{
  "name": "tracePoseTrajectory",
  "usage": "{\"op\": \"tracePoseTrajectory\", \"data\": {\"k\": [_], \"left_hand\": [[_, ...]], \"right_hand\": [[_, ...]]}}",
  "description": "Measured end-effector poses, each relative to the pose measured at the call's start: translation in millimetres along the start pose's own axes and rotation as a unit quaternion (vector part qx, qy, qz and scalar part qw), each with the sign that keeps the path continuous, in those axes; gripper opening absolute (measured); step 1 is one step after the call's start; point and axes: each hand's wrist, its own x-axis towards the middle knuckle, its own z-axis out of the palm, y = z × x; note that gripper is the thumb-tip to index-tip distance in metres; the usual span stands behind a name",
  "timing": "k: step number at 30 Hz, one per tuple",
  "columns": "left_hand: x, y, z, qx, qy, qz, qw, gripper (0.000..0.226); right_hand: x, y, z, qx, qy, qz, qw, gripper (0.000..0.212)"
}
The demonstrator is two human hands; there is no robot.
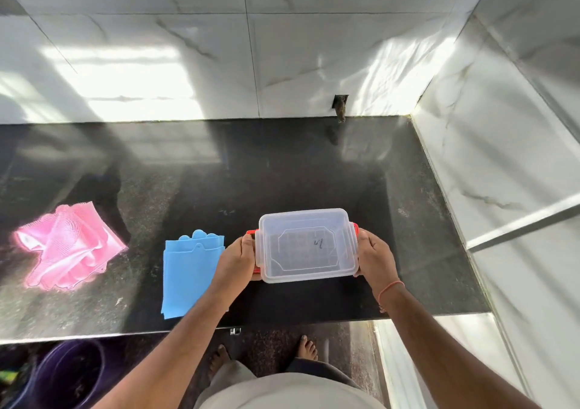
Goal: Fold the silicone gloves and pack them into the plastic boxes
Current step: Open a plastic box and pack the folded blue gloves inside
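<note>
Clear plastic box (306, 245) sits on the desk (219, 173), my left hand (237, 259) and right hand (375, 256) clamped on its red end latches, presumably to release the lid. Blue gloves (188, 278) lie flat just left; pink gloves (70, 247) lie crumpled further left, neither packed.

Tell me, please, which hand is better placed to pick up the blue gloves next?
Probably the left hand: it grips the plastic box right beside the blue gloves, while the right hand is across the box.
</note>
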Motion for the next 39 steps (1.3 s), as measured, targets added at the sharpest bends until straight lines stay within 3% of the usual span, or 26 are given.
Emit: {"op": "tracePoseTrajectory", "data": {"k": [3,6,9,12,14,17,20,23,27,29,39], "left_hand": [[-1,-4,-10,0.027,0.0,-0.004,1.0,0.03],[-8,-7,-21,0.102,0.054,0.108,0.987,0.04],[-9,-17,-34,0.178,0.015,0.252,0.951,0.085],[3,-22,-34,0.265,-0.102,0.291,0.913,0.148],[12,-24,-26,0.293,-0.131,0.296,0.9,0.166],[26,-24,-13,0.268,-0.14,0.292,0.907,0.174],[35,-27,-7,0.205,-0.162,0.287,0.922,0.178],[39,-27,-2,0.217,-0.142,0.318,0.912,0.172],[40,-19,7,0.23,-0.099,0.385,0.888,0.116],[39,-17,8,0.244,-0.095,0.39,0.883,0.105],[34,-14,9,0.269,-0.077,0.386,0.879,0.095]], "right_hand": [[2,-2,-12,-0.122,0.017,-0.033,0.992,0.037],[3,-19,-28,-0.215,0.058,-0.156,0.962,0.054],[3,-47,-35,-0.287,-0.028,-0.294,0.911,0.089],[2,-75,-24,-0.415,-0.171,-0.352,0.822,0.128],[2,-84,-11,-0.484,-0.237,-0.358,0.763,0.144],[5,-88,5,-0.554,-0.283,-0.352,0.699,0.156],[5,-87,15,-0.595,-0.279,-0.355,0.665,0.157],[3,-87,18,-0.602,-0.259,-0.373,0.657,0.152],[1,-89,18,-0.599,-0.254,-0.373,0.662,0.148],[1,-90,17,-0.599,-0.258,-0.37,0.662,0.148],[6,-97,16,-0.597,-0.264,-0.381,0.654,0.144]]}}
